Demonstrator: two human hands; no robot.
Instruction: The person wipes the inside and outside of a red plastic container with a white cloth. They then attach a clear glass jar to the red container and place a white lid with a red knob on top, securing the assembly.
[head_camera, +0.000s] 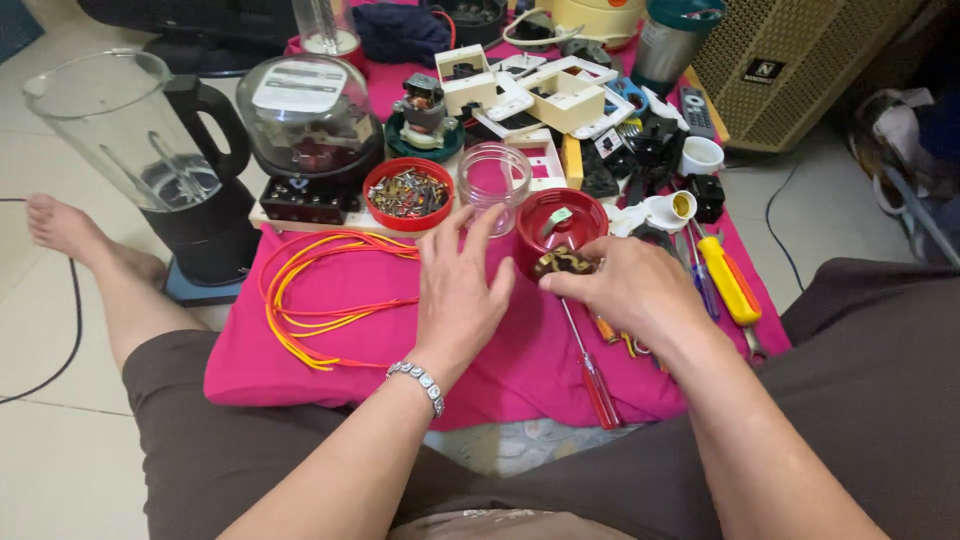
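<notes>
My left hand (458, 290) lies flat, palm down, on the pink cloth (300, 372), fingers spread, holding nothing; its fingertips reach toward a clear plastic jar (493, 181). My right hand (628, 288) pinches a small dark brass-and-black part (562, 263) at the front edge of a red round housing (560, 222). A bundle of red and yellow wires (310, 290) curls on the cloth left of my left hand. A red-handled screwdriver (597, 385) lies under my right wrist.
A red lid full of screws (407, 193), a motor base with clear dome (310, 125) and a blender jug (140, 140) stand at the back left. White plastic frames (545, 95), a yellow-handled screwdriver (728, 282) and small parts crowd the back right. My legs flank the cloth.
</notes>
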